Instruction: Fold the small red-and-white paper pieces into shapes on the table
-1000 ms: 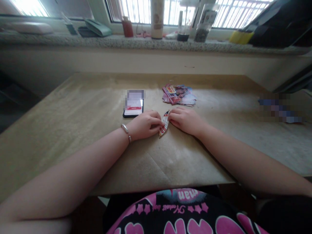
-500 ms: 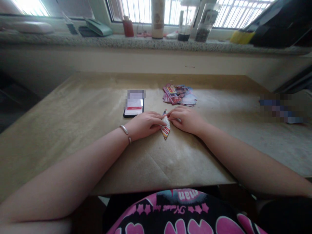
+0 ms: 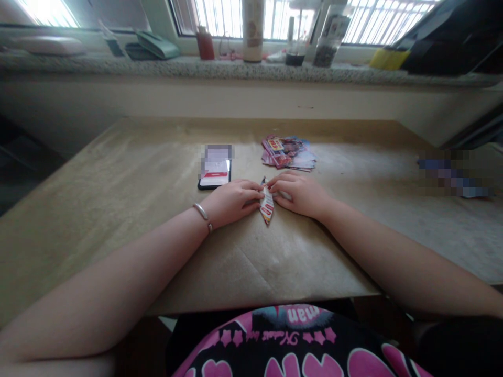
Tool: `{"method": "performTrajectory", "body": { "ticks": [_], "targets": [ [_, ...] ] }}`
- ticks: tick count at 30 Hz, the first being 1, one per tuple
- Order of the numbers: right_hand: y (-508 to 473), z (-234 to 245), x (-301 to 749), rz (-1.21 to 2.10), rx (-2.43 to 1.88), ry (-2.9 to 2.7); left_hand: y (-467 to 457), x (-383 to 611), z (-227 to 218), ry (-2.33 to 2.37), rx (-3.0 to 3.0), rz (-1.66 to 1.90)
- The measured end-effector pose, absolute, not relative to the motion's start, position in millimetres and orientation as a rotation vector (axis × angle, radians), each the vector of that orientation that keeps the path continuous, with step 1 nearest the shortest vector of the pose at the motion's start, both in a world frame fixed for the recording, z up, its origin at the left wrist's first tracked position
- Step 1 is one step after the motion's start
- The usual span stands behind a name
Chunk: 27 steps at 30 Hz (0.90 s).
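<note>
A small folded piece of printed paper (image 3: 268, 206), red and white, lies on the brown table (image 3: 118, 183) between my two hands. My left hand (image 3: 231, 200), with a silver bracelet on the wrist, has its fingers curled and pressed on the paper's left edge. My right hand (image 3: 301, 192) pinches the paper's right edge with bent fingers. Just beyond my right hand lies a loose pile of colourful printed sheets (image 3: 288, 152). A black phone (image 3: 215, 170) with a lit screen rests just beyond my left hand.
A stone window ledge (image 3: 236, 68) runs along the back with a red bottle (image 3: 206, 44), a tall cup (image 3: 253, 30) and other jars. A blurred bluish object (image 3: 456, 173) lies at the table's right. The table's near edge is at my lap.
The folded paper has turned from tilted left to pointing straight toward me, and both hands have shifted slightly away from me with it.
</note>
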State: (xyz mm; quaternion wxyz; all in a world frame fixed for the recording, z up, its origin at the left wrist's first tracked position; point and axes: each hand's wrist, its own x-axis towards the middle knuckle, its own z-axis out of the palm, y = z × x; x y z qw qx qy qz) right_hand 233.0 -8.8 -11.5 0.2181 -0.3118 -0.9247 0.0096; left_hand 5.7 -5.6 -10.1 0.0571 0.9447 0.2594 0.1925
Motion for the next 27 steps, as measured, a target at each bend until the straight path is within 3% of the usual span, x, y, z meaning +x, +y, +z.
{"method": "performTrajectory", "body": {
  "ticks": [7, 13, 27],
  "targets": [
    [-17, -2, 232, -0.219, -0.751, -2.747, -8, 7, -7, 0.793, 2.892, 0.546],
    [-19, 2, 230, -0.218, -0.758, -2.795, -8, 7, -6, 0.803, 2.904, 0.537],
    [-11, -16, 227, 0.363, -0.941, -2.334, -11, 9, -4, 0.827, 2.949, 0.505]
  ]
}}
